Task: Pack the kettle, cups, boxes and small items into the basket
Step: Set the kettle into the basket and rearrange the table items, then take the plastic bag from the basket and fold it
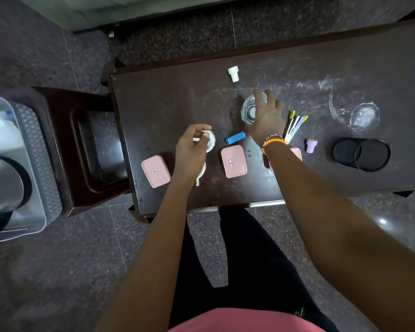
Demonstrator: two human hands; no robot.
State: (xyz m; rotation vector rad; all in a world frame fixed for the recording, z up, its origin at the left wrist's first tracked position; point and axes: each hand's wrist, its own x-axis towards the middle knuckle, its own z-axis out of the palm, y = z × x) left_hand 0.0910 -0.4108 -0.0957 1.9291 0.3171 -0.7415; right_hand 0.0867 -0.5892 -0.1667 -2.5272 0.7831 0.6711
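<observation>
My left hand (192,149) is closed on the handle of a small white cup (210,140) at the table's front middle; a second white cup (201,172) lies partly hidden under my wrist. My right hand (267,116) reaches over a clear drinking glass (249,109), fingers spread around its rim. Pink lidded boxes sit at the front: one (155,171) at the left, one (233,161) in the middle, a third (296,153) mostly hidden by my right forearm. The steel kettle (3,185) stands in the grey basket (42,164) at far left.
A dark stool (82,149) stands between basket and table. On the table lie a white stopper (233,73), a blue clip (235,138), pens (294,125), a purple stamp (311,145), two black round lids (362,153) and a clear glass lid (364,116).
</observation>
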